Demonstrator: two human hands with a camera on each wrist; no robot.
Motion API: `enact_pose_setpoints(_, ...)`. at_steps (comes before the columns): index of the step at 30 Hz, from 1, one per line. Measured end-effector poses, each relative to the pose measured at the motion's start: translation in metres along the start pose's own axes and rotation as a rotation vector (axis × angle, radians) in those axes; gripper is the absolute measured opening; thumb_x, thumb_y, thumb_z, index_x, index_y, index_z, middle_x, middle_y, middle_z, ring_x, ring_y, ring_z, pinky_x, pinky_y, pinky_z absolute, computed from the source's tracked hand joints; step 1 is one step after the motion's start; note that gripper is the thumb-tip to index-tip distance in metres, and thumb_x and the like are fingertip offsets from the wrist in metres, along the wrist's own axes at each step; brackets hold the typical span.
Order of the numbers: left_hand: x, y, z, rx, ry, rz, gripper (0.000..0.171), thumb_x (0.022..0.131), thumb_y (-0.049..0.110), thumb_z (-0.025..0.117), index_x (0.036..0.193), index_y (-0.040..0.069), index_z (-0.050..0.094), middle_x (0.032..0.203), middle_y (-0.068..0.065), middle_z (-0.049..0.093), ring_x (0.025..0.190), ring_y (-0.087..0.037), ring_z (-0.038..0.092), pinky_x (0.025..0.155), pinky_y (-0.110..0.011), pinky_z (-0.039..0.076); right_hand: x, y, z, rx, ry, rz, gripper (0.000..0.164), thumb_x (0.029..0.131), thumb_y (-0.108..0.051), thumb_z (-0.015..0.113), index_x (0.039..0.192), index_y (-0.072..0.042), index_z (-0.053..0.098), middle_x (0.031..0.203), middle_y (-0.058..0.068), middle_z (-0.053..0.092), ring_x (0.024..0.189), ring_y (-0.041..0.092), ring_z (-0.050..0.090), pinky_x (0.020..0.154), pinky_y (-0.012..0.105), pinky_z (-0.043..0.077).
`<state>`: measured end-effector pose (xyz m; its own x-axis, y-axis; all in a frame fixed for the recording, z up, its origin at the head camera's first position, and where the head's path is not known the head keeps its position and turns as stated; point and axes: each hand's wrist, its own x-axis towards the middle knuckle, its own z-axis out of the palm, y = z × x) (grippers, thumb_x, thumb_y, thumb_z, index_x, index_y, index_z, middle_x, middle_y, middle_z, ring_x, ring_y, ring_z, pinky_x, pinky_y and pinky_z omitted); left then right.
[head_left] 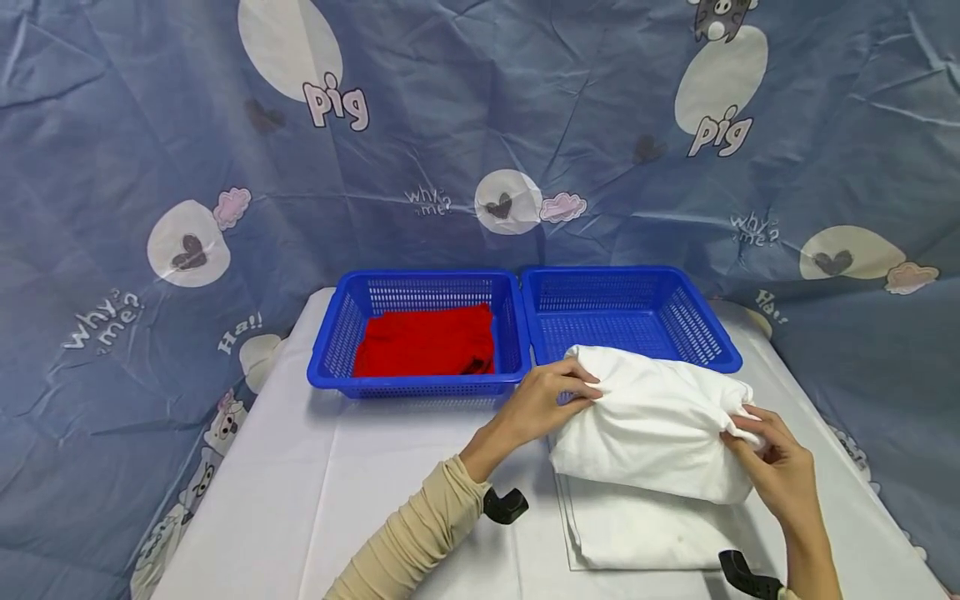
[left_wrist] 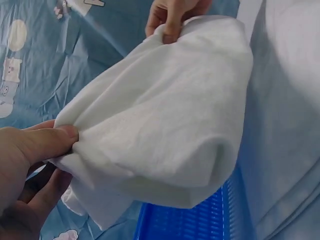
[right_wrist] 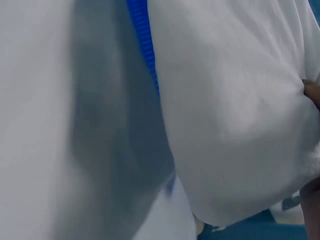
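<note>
Both hands hold a folded white cloth [head_left: 652, 425], perhaps a garment, raised in front of the right blue basket [head_left: 607, 321] and overlapping its front edge. My left hand [head_left: 536, 408] pinches the cloth's left side between thumb and fingers. On the opposite side my right hand [head_left: 780, 467] grips a bunched bit of it. In the left wrist view the cloth [left_wrist: 165, 110] sags in a thick fold between the hands. Only fingertips [right_wrist: 312, 92] of the right hand show at the edge of the right wrist view. Below lies more folded white cloth [head_left: 660, 533].
Left of the right basket stands another blue basket [head_left: 420, 383], with folded red cloth [head_left: 427, 342] inside. A thin flat sheet [head_left: 567, 533] shows its edge under the lower white cloth. Behind the white-covered table [head_left: 390, 483] hangs a blue printed curtain [head_left: 465, 100].
</note>
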<state>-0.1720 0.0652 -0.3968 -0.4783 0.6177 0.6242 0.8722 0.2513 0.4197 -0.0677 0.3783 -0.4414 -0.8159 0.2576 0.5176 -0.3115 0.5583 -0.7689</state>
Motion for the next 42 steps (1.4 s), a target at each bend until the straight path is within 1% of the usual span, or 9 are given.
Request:
enact_pose_setpoints(4,0.002,-0.003,-0.003,-0.013,0.030,-0.006,0.015,0.077,0.015,0.068,0.091,0.016,0.072,0.097,0.004,0.063,0.091,-0.005,0.058,0.080,-0.010,0.043,0.015,-0.015,0.000,0.012,0.009,-0.043,0.024,0.067,0.016,0.065,0.090,0.010,0.064,0.109,0.004,0.060,0.058,0.001,0.049,0.042,0.019,0.033)
enact_pose_setpoints(9,0.003,-0.013,-0.001,-0.035,0.079,-0.007,0.015,0.077,0.014,0.068,0.092,0.014,0.071,0.098,0.002,0.063,0.091,-0.006,0.059,0.079,-0.009,0.044,0.034,-0.019,0.003,0.018,0.000,-0.064,0.023,0.068,0.014,0.066,0.090,0.010,0.064,0.109,0.013,0.059,0.053,0.003,0.046,0.042,0.019,0.034)
enact_pose_setpoints(13,0.008,-0.025,0.000,-0.041,0.108,-0.008,0.015,0.077,0.013,0.068,0.091,0.013,0.072,0.098,0.001,0.063,0.091,-0.007,0.059,0.080,-0.010,0.045,0.049,-0.016,0.006,0.034,-0.005,-0.074,0.023,0.068,0.013,0.066,0.091,0.009,0.065,0.110,0.014,0.059,0.060,0.000,0.052,0.043,0.017,0.036)
enact_pose_setpoints(18,0.019,-0.039,-0.001,-0.038,0.121,-0.020,0.015,0.077,0.012,0.068,0.091,0.013,0.072,0.098,0.000,0.063,0.089,-0.007,0.059,0.076,-0.010,0.045,0.073,-0.012,0.014,0.045,0.015,-0.097,0.023,0.068,0.011,0.067,0.091,0.009,0.065,0.109,0.007,0.061,0.065,-0.001,0.054,0.045,0.013,0.037)
enact_pose_setpoints(24,0.033,-0.054,-0.002,-0.025,0.116,-0.057,0.015,0.078,0.013,0.067,0.092,0.013,0.071,0.099,0.000,0.062,0.088,-0.008,0.058,0.073,-0.010,0.045,0.099,-0.005,0.022,0.063,-0.007,-0.093,0.023,0.070,0.008,0.067,0.093,0.009,0.065,0.109,0.005,0.061,0.092,0.001,0.056,0.052,0.009,0.041)
enact_pose_setpoints(28,0.039,-0.065,0.000,-0.023,0.118,-0.086,0.015,0.078,0.013,0.067,0.092,0.013,0.071,0.099,0.000,0.062,0.088,-0.009,0.058,0.073,-0.012,0.045,0.112,0.000,0.028,0.028,-0.018,-0.077,0.023,0.072,0.002,0.069,0.094,0.005,0.066,0.109,0.002,0.061,0.079,-0.002,0.055,0.050,0.009,0.039)
enact_pose_setpoints(32,0.043,-0.075,0.002,-0.029,0.136,-0.099,0.014,0.077,0.011,0.067,0.090,0.013,0.072,0.097,-0.001,0.062,0.087,-0.011,0.059,0.072,-0.017,0.048,0.122,0.006,0.032,-0.013,-0.029,-0.066,0.023,0.073,-0.002,0.070,0.095,0.002,0.066,0.109,-0.002,0.061,0.060,0.000,0.045,0.045,0.014,0.034)
enact_pose_setpoints(37,0.049,-0.088,0.006,-0.017,0.143,-0.122,0.013,0.077,0.011,0.068,0.089,0.013,0.072,0.095,-0.001,0.063,0.085,-0.011,0.059,0.071,-0.018,0.048,0.135,0.012,0.037,-0.045,-0.063,-0.030,0.026,0.074,-0.007,0.070,0.098,0.001,0.065,0.113,0.000,0.059,0.058,0.000,0.042,0.047,0.013,0.035)
enact_pose_setpoints(42,0.056,-0.097,0.009,-0.024,0.131,-0.174,0.013,0.077,0.012,0.067,0.090,0.013,0.072,0.095,-0.001,0.063,0.082,-0.010,0.060,0.069,-0.016,0.049,0.151,0.030,0.040,-0.070,-0.118,-0.016,0.028,0.076,-0.012,0.069,0.100,0.000,0.065,0.117,0.005,0.057,0.085,-0.010,0.048,0.064,0.003,0.038)
